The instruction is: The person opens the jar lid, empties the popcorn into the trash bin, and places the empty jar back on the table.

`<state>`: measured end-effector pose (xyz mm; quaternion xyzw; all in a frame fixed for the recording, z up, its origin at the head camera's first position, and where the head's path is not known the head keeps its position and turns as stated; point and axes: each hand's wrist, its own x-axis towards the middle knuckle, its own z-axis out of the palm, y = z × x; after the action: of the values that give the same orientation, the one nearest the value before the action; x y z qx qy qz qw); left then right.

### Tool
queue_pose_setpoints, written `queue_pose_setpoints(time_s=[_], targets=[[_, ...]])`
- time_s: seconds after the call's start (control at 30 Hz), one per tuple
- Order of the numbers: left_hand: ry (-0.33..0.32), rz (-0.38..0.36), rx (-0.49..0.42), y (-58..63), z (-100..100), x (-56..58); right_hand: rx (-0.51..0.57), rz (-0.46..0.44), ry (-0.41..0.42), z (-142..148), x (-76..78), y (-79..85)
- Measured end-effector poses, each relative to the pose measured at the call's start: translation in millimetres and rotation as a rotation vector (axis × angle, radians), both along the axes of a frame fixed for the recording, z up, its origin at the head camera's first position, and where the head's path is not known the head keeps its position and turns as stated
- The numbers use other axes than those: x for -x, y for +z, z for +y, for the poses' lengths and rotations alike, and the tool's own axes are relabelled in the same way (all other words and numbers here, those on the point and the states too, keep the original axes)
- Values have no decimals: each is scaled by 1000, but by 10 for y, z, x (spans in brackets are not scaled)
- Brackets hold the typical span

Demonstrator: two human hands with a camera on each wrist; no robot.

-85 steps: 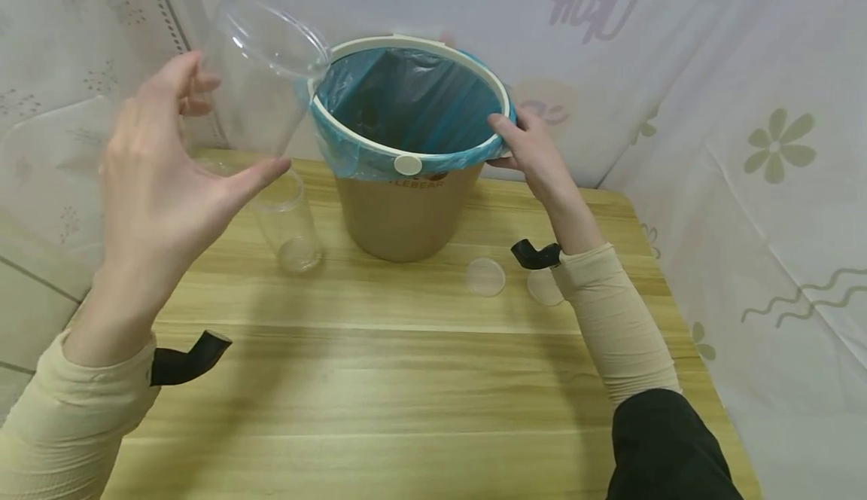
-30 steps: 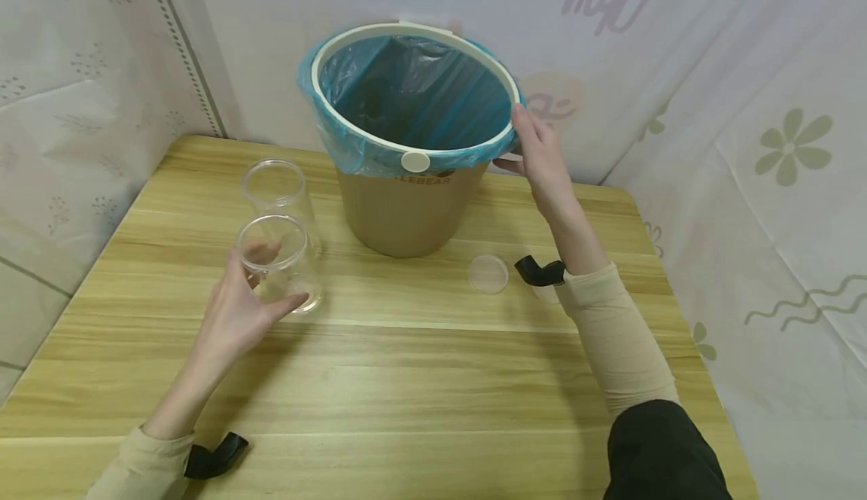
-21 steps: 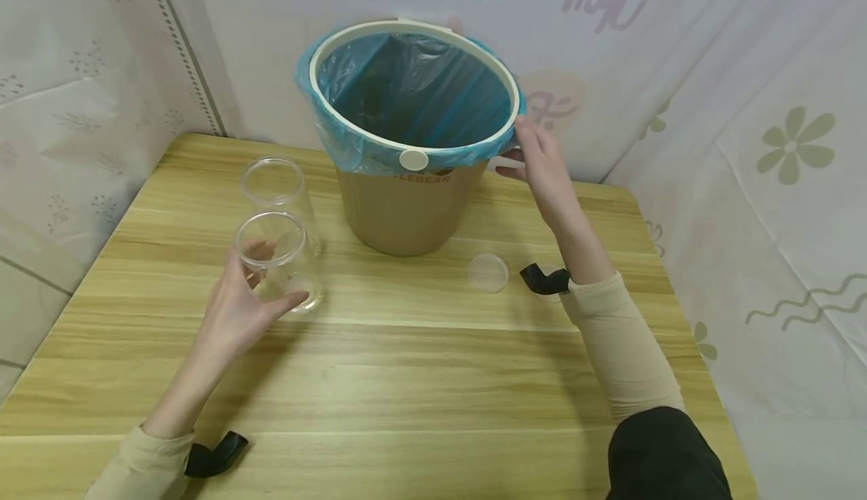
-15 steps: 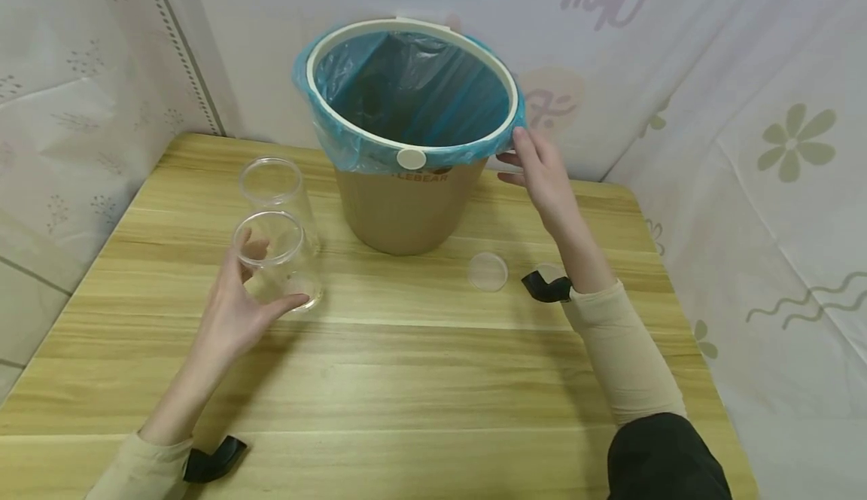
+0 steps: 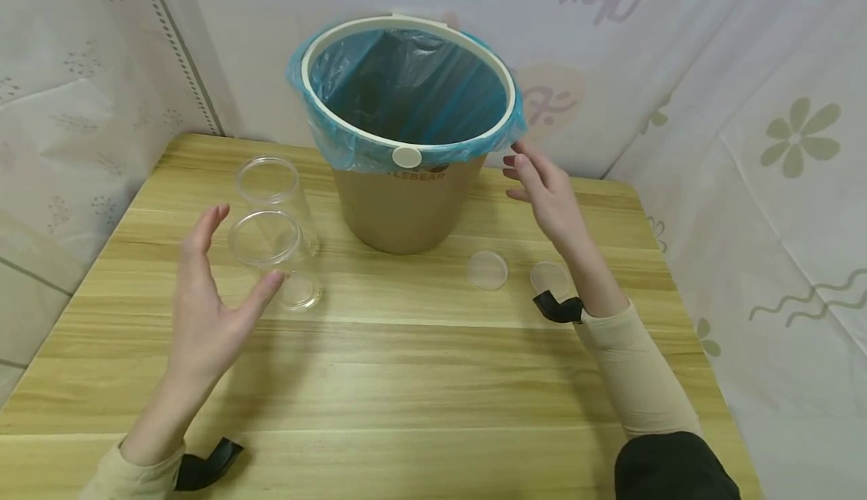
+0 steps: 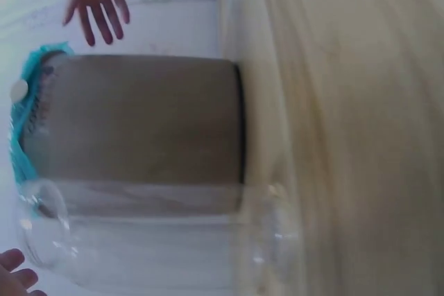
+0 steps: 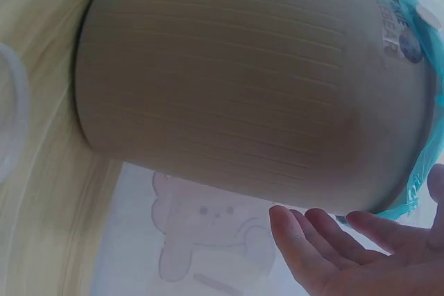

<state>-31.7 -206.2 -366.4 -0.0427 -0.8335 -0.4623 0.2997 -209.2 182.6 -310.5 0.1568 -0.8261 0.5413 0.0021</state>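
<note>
Two clear, open-topped plastic jars stand upright at the left of the table, the front jar (image 5: 281, 259) partly overlapping the rear jar (image 5: 268, 181). Beside the front one, my left hand (image 5: 210, 304) is spread in a wide C and grips nothing; its thumb tip overlaps the jar's side in the head view. A brown trash bin (image 5: 406, 214) with a cream rim ring and a blue bag liner (image 5: 413, 89) stands at the back centre. Just off its right side, my right hand (image 5: 550, 193) has loosely extended fingers, close below the liner's edge, holding nothing.
Two round translucent lids lie flat right of centre: one lid (image 5: 488, 270) and another lid (image 5: 550, 278) beside the right wrist's black camera mount (image 5: 558, 308). Printed curtains (image 5: 745, 221) hang around the back and sides of the wooden table (image 5: 420, 394).
My left hand brought a jar down from beside the bin's rim to the table, then let go and drew back left. My right hand released the bin's rim and lowered slightly.
</note>
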Motion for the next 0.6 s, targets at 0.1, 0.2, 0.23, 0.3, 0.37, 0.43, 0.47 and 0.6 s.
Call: queue_pose_setpoints(time_s=[0.1,0.2,0.23,0.3,0.37,0.43,0.47,0.6], targets=[[-29,72,30,105,77,10,-57,21,7,35,-73,-18],[-74,139,61,218,183,26,-108,30,13,59,-157,-31],[-88,157,75,253,218,24,-123,33,16,59,-184,-34],[-112,187,94,316,283,23,-154,33,21,56,-235,-42],[-130,201,121,363,340,18,-183,36,25,52,-286,-52],[-151,213,148,393,390,18,-209,45,29,47,-337,-70],[-162,214,163,403,413,18,-223,54,33,48,-360,-83],[-225,223,229,400,506,25,-262,123,64,51,-471,-143]])
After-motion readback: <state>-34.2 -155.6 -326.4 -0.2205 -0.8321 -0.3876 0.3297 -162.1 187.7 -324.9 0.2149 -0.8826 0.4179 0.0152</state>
